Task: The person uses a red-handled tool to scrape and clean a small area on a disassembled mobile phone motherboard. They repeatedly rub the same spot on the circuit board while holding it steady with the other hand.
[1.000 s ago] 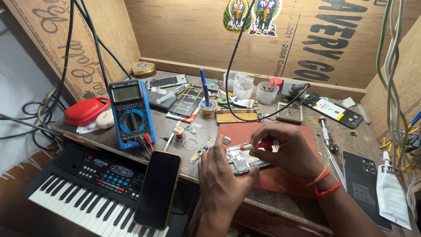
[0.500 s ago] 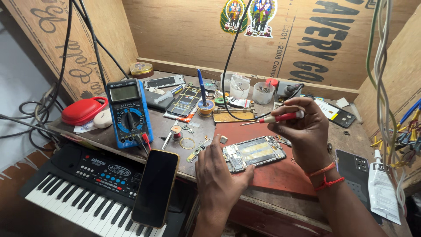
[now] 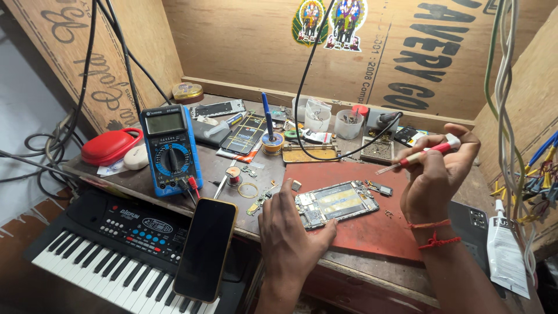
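An opened phone body with its circuit boards exposed lies on a red mat on the wooden bench. My left hand rests on the mat and touches the phone's near left end, fingers spread. My right hand is raised to the right of the phone, shut on a small red-and-white screwdriver whose tip points left, clear of the phone. A small loose board lies just beyond the phone's far right corner.
A blue multimeter stands at the left, with a black phone leaning over a keyboard. Plastic cups, a solder spool, a red case and several parts crowd the back. Wires hang at right.
My right hand has lifted the screwdriver off the phone and moved it up and to the right. My left hand stays at the phone's near end.
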`<state>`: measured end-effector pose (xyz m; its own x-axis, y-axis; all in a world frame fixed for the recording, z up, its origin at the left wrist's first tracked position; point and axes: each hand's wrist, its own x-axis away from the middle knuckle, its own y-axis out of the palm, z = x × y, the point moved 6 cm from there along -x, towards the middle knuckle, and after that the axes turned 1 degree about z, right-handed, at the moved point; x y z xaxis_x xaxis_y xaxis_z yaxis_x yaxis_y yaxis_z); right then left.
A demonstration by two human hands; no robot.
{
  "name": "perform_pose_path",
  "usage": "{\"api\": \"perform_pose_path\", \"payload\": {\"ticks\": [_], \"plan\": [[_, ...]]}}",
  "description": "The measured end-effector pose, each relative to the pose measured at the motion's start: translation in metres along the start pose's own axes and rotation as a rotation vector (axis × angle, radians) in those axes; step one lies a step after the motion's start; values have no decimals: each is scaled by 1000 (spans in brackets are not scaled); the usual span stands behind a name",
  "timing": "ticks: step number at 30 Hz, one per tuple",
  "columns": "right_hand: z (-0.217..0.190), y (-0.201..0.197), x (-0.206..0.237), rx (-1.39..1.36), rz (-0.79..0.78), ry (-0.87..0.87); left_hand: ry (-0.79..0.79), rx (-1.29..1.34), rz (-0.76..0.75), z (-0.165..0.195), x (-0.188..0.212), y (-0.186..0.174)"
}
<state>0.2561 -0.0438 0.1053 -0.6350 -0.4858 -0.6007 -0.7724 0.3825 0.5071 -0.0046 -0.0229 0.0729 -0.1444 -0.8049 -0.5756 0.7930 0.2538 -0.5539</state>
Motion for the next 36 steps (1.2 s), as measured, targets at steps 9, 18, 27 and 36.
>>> {"api": "perform_pose_path", "payload": {"ticks": [9,18,27,36], "plan": [[29,-10,-9,204,-16,263,-1,-10,-20,-2,2,2],[34,9,6,1312,-414,255,3,-11,-15,-1,4,-2],[34,11,5,1453,-440,332,7,-13,-17,-1,2,0],[41,9,5,1387,-447,325,-6,-7,-24,-2,2,1]]}}
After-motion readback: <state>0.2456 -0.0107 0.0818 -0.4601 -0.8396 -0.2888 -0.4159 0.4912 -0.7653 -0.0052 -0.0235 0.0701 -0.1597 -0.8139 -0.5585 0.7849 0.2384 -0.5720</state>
